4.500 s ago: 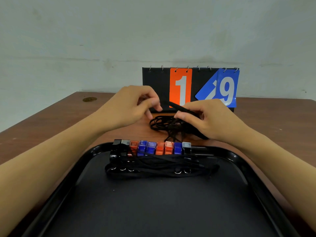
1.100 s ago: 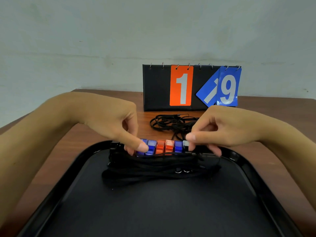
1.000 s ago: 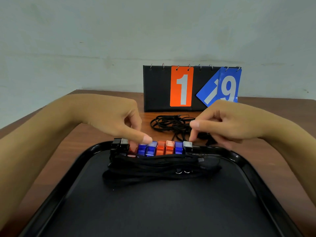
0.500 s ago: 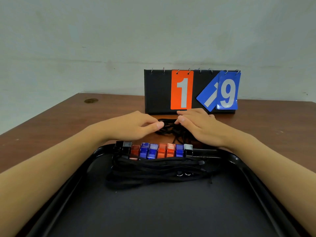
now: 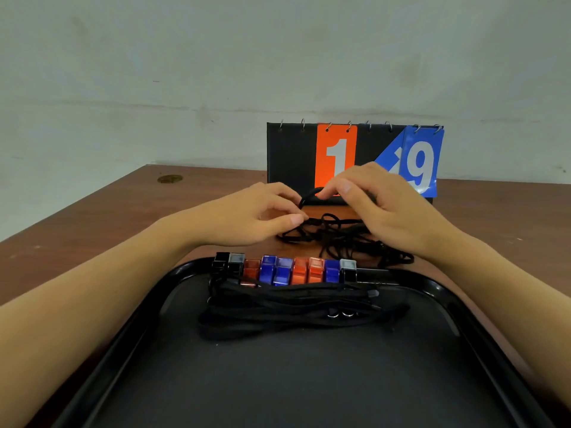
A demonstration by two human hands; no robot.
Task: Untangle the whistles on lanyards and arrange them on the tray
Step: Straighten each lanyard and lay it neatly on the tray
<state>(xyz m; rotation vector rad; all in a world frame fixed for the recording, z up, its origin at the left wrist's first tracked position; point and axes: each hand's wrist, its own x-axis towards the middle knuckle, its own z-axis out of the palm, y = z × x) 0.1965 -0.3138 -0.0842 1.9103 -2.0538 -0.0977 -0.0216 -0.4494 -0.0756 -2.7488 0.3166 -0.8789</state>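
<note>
A black tray (image 5: pixel 438 291) lies in front of me. Along its far edge stands a row of several whistles (image 5: pixel 285 270), black, red, blue and silver, with their black lanyards bundled (image 5: pixel 293 310) just below them. Beyond the tray, a tangle of black lanyards (image 5: pixel 333 236) rests on the wooden table. My left hand (image 5: pixel 256 217) pinches a strand at the tangle's left side. My right hand (image 5: pixel 386 208) holds a loop of cord lifted above the tangle. Any whistle within the tangle is hidden by my hands.
A flip scoreboard (image 5: pixel 290 156) showing an orange 1 and a blue 9 stands upright right behind the tangle. The brown table (image 5: pixel 108 217) meets a pale wall at the back. A small round mark (image 5: pixel 170 179) sits far left.
Both hands left the whistle row on the tray, moved back to the tangle and took hold of its cords. A loop is now raised off the table.
</note>
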